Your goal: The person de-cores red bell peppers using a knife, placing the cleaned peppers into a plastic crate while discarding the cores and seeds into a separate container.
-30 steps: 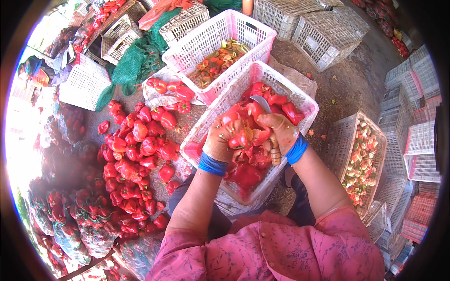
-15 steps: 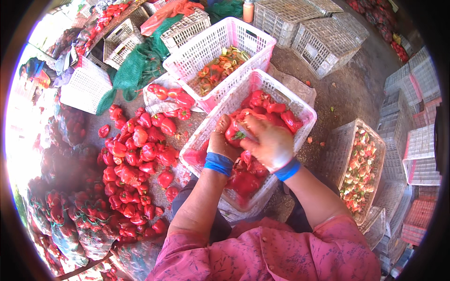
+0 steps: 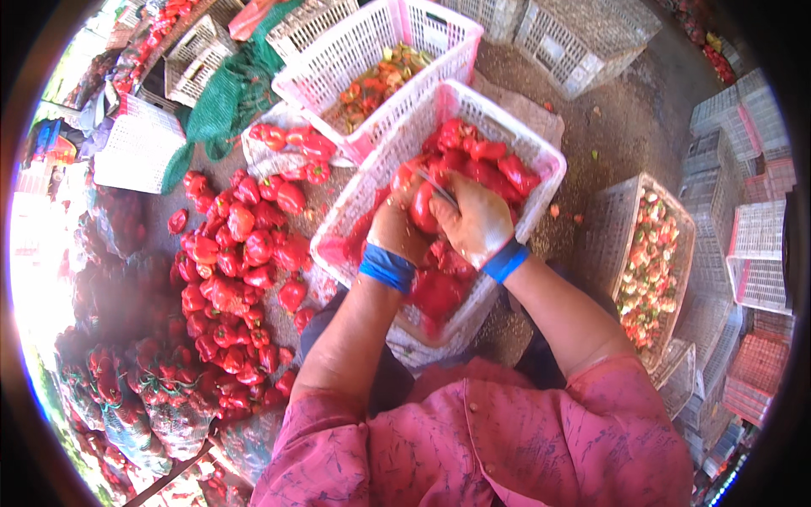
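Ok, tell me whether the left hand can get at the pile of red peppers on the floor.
Not right now, it seems: the left hand is taken up with a red pepper at the knife. Otherwise the way to the floor pile looks free, over the side of the white crate.

A green net [image 3: 232,100] touches a white crate [image 3: 142,148] at left; an orange sheet [image 3: 250,19] lies beyond. Grey crates [image 3: 716,182] stand stacked at right, near red crates [image 3: 755,367].
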Tool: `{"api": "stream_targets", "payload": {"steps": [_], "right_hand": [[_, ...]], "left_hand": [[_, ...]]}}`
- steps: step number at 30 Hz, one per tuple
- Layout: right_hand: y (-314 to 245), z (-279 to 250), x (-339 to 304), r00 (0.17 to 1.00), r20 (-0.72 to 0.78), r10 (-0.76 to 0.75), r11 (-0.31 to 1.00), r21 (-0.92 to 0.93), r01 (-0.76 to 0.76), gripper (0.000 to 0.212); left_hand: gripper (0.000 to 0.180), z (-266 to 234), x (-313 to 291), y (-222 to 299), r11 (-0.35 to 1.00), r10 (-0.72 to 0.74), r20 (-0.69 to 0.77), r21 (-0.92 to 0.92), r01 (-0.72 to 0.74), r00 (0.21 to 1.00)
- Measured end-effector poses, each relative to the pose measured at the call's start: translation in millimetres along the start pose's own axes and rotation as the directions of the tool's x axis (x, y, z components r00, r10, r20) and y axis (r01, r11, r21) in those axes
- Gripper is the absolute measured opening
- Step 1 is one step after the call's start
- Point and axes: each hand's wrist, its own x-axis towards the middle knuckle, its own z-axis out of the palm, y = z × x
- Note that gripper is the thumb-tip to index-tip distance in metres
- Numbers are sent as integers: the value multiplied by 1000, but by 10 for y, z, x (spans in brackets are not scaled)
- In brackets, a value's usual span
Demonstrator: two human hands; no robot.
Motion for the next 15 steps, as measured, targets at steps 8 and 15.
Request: {"api": "stream_targets", "payload": {"steps": [8,15], "right_hand": [[27,5,81,964,156,217,947,207,-247,32],[-41,-105,58,509,536,673,-3,690,-723,35]], "left_hand": [[30,-12,-40,-50,920,257,-222,355,-167,941],[22,249,-17,-229,479,669,-200,852,-210,716]]}}
